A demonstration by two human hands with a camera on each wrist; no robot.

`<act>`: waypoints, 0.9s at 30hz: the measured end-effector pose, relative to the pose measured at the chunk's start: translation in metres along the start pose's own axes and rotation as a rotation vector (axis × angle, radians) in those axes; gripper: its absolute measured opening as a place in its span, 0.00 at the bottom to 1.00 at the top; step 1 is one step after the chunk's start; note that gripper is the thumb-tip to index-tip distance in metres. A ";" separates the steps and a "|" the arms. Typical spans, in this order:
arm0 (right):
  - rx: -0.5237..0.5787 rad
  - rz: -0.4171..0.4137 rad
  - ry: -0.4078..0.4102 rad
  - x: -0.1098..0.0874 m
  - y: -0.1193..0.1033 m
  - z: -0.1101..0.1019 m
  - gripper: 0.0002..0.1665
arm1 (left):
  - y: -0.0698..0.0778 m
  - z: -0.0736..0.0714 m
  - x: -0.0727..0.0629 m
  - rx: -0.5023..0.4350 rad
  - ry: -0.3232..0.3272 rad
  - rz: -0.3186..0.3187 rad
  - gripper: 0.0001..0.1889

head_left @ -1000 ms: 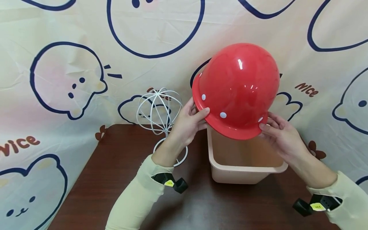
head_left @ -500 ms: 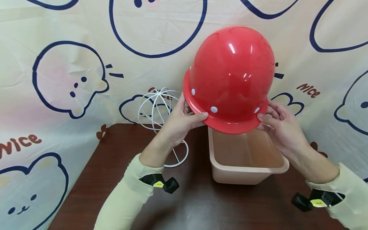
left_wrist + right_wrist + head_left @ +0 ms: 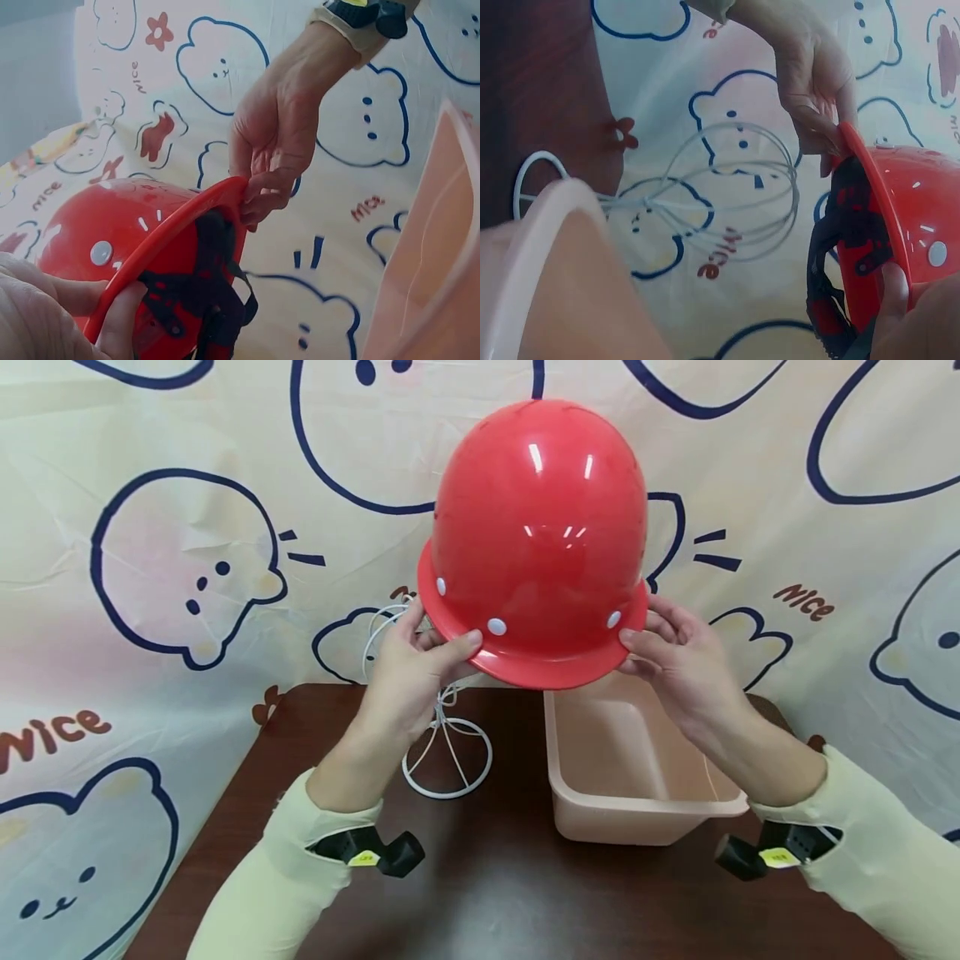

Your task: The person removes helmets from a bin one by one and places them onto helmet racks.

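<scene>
Pinching the brim (image 3: 547, 672) of a red hard hat (image 3: 540, 543) from opposite sides, the two hands are holding it up in the air above the back part of the surface (image 3: 502, 902), its dome pointing upward. The left hand (image 3: 405, 681) is laying its thumb on the outer face of the brim, while fingers are gripping from beneath. The right hand (image 3: 686, 668) is pinching the other end in the same way, thumb outside and fingers below. White studs (image 3: 497, 627) are dotting the shell just above the brim, and black straps (image 3: 221, 315) are hanging inside, showing in both wrist views.

Behind the left hand and the hat, a white wire stand (image 3: 646, 201) is standing upright on the surface; in the head view its round base is showing, while most of its cage-like top is hiding behind them. The right wrist view is showing a gap between cage and hat. To the right of the stand, a pinkish-beige tub (image 3: 645, 822) is sitting with its open mouth facing up. Pale green sleeves (image 3: 270, 872) are covering the arms, and a cloth (image 3: 217, 710) printed with blue-outlined bears is hanging behind everything.
</scene>
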State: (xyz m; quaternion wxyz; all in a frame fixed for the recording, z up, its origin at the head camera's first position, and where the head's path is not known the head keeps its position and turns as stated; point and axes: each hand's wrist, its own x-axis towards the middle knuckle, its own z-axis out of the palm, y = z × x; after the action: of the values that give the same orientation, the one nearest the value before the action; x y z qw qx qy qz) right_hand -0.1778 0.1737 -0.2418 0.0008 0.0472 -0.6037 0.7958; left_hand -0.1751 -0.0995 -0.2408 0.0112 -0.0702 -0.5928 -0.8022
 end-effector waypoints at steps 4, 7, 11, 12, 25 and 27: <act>-0.054 0.006 -0.008 0.001 0.004 0.018 0.37 | 0.010 -0.017 -0.004 0.087 0.000 0.001 0.35; -0.067 0.003 -0.015 0.004 0.008 0.032 0.34 | 0.017 -0.030 -0.005 0.142 0.003 -0.015 0.35; -0.073 -0.017 -0.027 0.010 0.015 0.050 0.35 | 0.025 -0.048 -0.006 0.149 -0.008 -0.044 0.36; -0.074 -0.023 -0.030 0.012 0.017 0.054 0.35 | 0.027 -0.053 -0.006 0.150 -0.012 -0.047 0.36; -0.044 -0.015 -0.005 0.021 0.040 0.097 0.35 | 0.033 -0.105 -0.008 0.179 -0.060 -0.119 0.38; -0.029 -0.009 0.002 0.022 0.045 0.101 0.35 | 0.031 -0.111 -0.007 0.188 -0.068 -0.128 0.37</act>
State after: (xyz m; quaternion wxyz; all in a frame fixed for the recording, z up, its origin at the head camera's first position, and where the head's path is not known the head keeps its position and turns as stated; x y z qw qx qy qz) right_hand -0.1945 0.0637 -0.2566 0.0055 0.0491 -0.6148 0.7871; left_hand -0.1756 -0.2150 -0.2438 -0.0537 -0.0579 -0.6688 -0.7392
